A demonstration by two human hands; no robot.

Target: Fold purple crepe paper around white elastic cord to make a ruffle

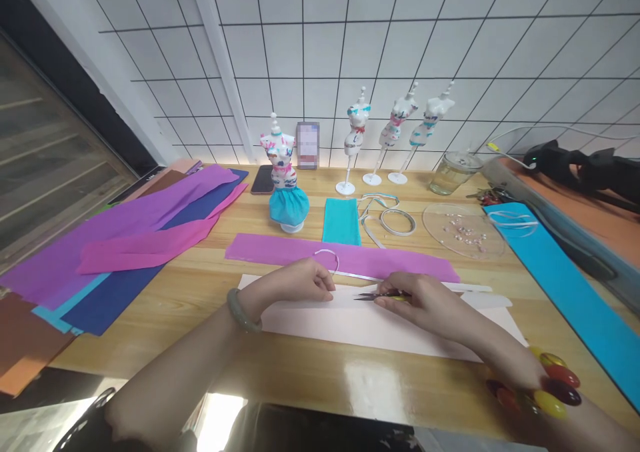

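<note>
A pair of small dark scissors (369, 297) with a yellowish handle is gripped in my right hand (425, 299), blades pointing left over a pale pink sheet (350, 332). My left hand (307, 280) rests on the same sheet with its fingers curled together; whether they pinch anything is hidden. Just behind it, a thin white strip (355, 277) runs along the sheet's far edge, and a curved white piece (336, 259) lies over a purple paper-like strip (280, 252).
A small mannequin (279, 155) in a turquoise skirt (289, 205) stands behind, with several more mannequins (357, 129) farther right. Around them are a turquoise piece (341, 221), a ribbon roll (399, 222), a dish of beads (463, 232), a glass (454, 172) and coloured sheets (125, 219).
</note>
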